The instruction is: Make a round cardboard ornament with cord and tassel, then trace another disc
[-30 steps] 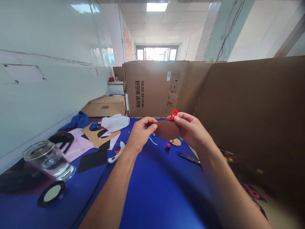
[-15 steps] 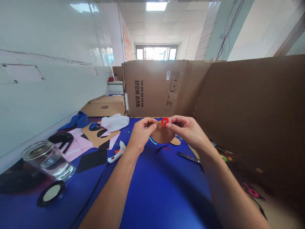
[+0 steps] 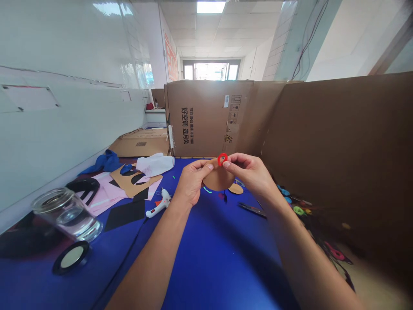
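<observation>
Mid-frame, pinching red ring (image 3: 219, 160) in right hand (image 3: 251, 171) at top edge of brown disc (image 3: 218, 179) gripped in left hand (image 3: 191, 181).

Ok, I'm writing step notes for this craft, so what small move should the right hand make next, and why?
Probably press the red ring gently against the cardboard disc: the right hand pinches the ring at the disc's upper edge, while the left hand holds the disc. Whether ring and disc already touch, I can't tell.
</observation>
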